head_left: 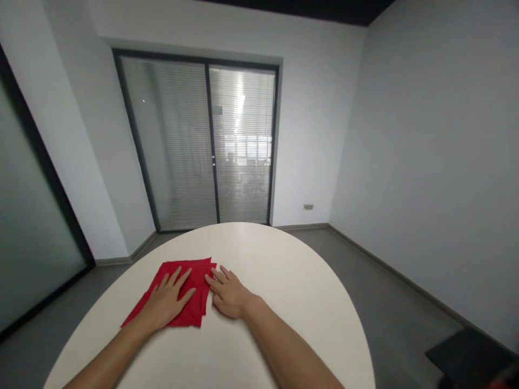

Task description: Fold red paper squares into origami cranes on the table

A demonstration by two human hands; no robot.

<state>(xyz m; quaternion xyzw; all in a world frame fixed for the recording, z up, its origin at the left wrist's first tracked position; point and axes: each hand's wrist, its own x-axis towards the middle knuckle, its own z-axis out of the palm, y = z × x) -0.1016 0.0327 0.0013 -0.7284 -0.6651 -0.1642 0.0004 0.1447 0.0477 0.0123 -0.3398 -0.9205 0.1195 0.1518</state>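
Red cloth [193, 281] flat, long axis near-left to far-right, left hand [167, 303] atop

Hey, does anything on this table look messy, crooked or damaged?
Only the red cloth: its layers don't line up, with stepped edges at the far corner. The left hand lies flat on it, the right hand at its edge. No spill or damage on the table.

The left forearm [107, 356] and the right forearm [284, 346] are both showing bare along the whole length in view. The left hand [168, 301] and the right hand [229, 297] are likewise going uncovered, and the fingers [175, 276] are looking slim, long and plain.
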